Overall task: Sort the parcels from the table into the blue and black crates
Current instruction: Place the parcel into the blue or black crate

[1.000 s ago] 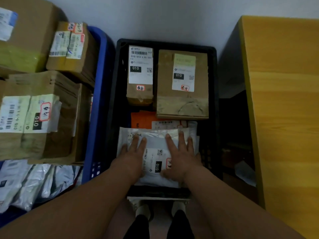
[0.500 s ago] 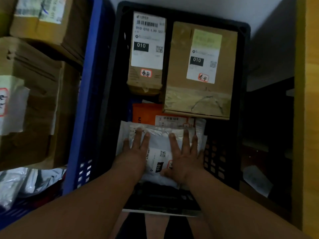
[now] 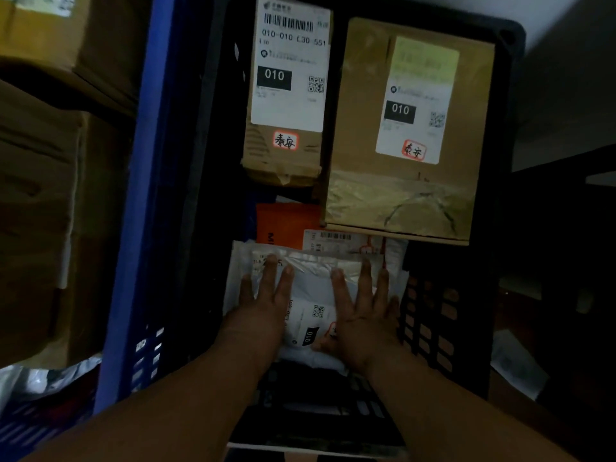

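2 flat hands, left hand and right hand, fingers straight, gripping nothing, pressing white parcel into black crate; next, probably lifting clear for another.

Black plastic lattice-walled crate: matt, moulded. Blue plastic crate: smooth, slight sheen. White plastic mailer bag: glossy, crinkled film, paper label on top. Narrow brown cardboard box: matt, white paper label, wrinkled tape at near end. Wide brown cardboard box: matt, shiny clear tape band. Orange flat envelope: smooth, material unclear.
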Available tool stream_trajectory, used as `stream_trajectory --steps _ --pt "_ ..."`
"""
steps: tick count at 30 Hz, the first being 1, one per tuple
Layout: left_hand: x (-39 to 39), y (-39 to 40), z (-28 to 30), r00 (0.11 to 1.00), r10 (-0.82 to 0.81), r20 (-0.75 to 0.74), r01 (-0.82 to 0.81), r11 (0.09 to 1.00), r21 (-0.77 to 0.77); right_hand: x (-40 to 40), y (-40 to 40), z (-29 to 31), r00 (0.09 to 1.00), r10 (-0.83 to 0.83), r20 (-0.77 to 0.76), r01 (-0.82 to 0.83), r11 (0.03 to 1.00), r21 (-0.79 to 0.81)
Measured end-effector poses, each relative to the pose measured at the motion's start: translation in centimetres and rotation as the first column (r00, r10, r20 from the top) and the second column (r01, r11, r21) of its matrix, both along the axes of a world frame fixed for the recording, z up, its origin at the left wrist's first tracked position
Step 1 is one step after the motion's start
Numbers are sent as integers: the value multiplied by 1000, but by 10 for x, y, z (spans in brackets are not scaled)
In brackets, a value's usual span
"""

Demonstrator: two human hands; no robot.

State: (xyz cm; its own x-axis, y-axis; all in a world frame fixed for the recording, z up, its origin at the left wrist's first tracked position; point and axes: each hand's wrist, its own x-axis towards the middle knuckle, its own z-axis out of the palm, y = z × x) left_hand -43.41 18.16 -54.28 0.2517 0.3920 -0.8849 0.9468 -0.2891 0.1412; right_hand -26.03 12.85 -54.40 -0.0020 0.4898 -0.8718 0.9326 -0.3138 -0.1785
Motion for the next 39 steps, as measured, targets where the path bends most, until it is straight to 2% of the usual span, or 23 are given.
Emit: stream_trajectory --steps 7,11,15,22,27,32,39 --pt "1 0 12 1000 -14 -2 14 997 79 -2 2 15 998 8 62 -10 1000 29" --pt "3 -1 42 999 -49 -23 52 989 139 -2 0 47 987 22 157 -41 992 120" --pt "4 -4 76 999 -50 -4 49 980 192 -5 -4 80 976 -34 214 -17 973 230" --pt "-7 -13 133 995 -72 69 49 958 283 -27 -9 123 974 -59 218 -19 941 339" --pt "-22 -20 166 979 -88 182 24 945 325 -49 -14 154 981 -85 176 10 921 389" --pt "-39 -34 200 934 -68 352 -95 900 425 -65 -18 177 985 -135 108 81 911 404" --pt "-89 -55 226 850 57 524 -392 734 555 -87 -22 196 989 -142 35 112 892 437"
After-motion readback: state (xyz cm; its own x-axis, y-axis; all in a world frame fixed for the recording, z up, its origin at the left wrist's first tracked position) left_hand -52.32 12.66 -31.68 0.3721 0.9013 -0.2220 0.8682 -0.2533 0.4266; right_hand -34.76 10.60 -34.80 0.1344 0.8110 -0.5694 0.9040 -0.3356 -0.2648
